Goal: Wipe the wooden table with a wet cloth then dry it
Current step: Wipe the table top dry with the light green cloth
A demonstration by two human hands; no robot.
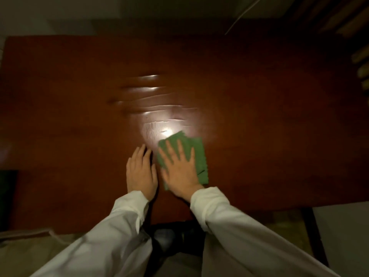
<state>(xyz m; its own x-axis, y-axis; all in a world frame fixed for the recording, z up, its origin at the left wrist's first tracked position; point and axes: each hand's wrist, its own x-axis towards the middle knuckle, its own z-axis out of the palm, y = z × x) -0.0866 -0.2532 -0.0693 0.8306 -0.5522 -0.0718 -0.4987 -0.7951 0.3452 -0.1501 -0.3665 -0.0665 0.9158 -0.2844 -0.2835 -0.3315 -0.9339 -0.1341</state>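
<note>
A dark reddish wooden table (79,116) fills the view. A green cloth (197,154) lies flat on it near the front middle. My right hand (179,172) presses on the cloth with spread, straight fingers and covers its left half. My left hand (141,172) rests flat on the bare wood just left of the cloth, fingers straight and together. Wet streaks (147,96) shine on the wood beyond the hands, under a bright light reflection (166,131).
The table's front edge (259,207) runs just behind my wrists. A dark object (8,196) sits at the left front edge. Dark furniture (339,17) stands at the back right. A pale surface (343,236) lies below the table at the right.
</note>
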